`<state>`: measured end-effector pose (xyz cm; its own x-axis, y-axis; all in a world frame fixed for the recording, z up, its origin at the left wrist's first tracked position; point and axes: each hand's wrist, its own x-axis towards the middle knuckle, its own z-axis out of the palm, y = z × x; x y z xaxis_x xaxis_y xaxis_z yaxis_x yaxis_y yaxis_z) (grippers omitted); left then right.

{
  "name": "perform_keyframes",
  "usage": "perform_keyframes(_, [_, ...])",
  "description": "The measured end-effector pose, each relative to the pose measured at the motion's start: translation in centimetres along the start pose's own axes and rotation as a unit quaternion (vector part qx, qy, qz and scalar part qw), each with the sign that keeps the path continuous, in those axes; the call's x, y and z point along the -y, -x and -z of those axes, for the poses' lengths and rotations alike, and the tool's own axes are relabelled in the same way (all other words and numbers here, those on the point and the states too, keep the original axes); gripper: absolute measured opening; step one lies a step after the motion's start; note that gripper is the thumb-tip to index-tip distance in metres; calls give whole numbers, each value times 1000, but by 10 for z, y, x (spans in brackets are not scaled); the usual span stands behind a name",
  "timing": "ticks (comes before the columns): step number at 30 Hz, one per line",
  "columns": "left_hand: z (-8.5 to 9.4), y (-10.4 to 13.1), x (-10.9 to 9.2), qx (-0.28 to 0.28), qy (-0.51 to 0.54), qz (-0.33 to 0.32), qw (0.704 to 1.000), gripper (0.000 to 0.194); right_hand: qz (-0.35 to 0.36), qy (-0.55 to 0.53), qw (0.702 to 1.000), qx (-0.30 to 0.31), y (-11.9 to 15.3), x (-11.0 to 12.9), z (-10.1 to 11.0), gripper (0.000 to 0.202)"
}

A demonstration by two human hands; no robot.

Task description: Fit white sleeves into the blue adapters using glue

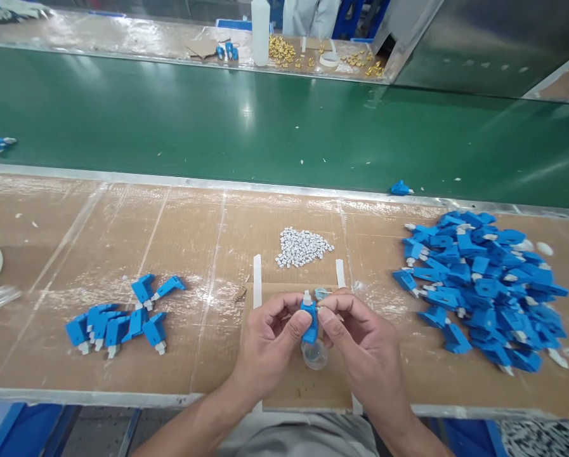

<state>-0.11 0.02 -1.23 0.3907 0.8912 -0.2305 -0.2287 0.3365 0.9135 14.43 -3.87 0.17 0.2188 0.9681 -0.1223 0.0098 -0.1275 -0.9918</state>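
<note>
Pinched blue piece [309, 327] in left grip [271, 336]; narrowed right grip [370, 343] at its right edge, couldn't tell on what. Held between both, equally near, long axis near-far, white tip [307, 296] far. Had grey bits [302, 247] far, blue pile [484, 287] right.

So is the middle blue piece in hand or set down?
In hand: your left hand pinches the blue piece, with your right hand close beside it.
</note>
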Motion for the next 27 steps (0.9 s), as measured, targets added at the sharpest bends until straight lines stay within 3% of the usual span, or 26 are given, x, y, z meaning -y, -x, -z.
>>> perform_keyframes(4, [3, -2, -6, 12, -92, -53, 994, 23, -44, -89, 995, 30, -3, -3, 4, 19])
perform_keyframes(8, [6, -5, -17, 45, -153, -71, 985, 20, -121, -213, 967, 68, -9, 1, 11, 24])
perform_keyframes(14, [-7, -11, -39, 86, -203, -100, 970, 19, -159, -278, 943, 86, -20, 5, 19, 30])
perform_keyframes(16, [-6, -39, -47, 87, -246, -100, 960, 20, -155, -273, 947, 64, -25, 3, 22, 30])
perform_keyframes(18, [4, -89, -57, 49, -321, -113, 939, 20, -132, -257, 957, 38, -28, 1, 29, 32])
perform_keyframes(19, [12, -120, -64, 9, -368, -127, 921, 20, -117, -242, 963, 32, -29, 0, 34, 33])
perform_keyframes(21, [29, -183, -82, -100, -506, -168, 840, 16, -91, -204, 974, 35, -28, -1, 48, 31])
perform_keyframes(23, [38, -235, -101, -136, -542, -184, 808, 17, -83, -170, 981, 40, -25, 1, 64, 31])
perform_keyframes(25, [31, -270, -113, -145, -561, -207, 788, 21, -75, -150, 986, 15, -21, 4, 79, 33])
perform_keyframes(27, [3, -290, -111, -126, -583, -243, 765, 20, -62, -127, 989, -33, -17, 8, 88, 36])
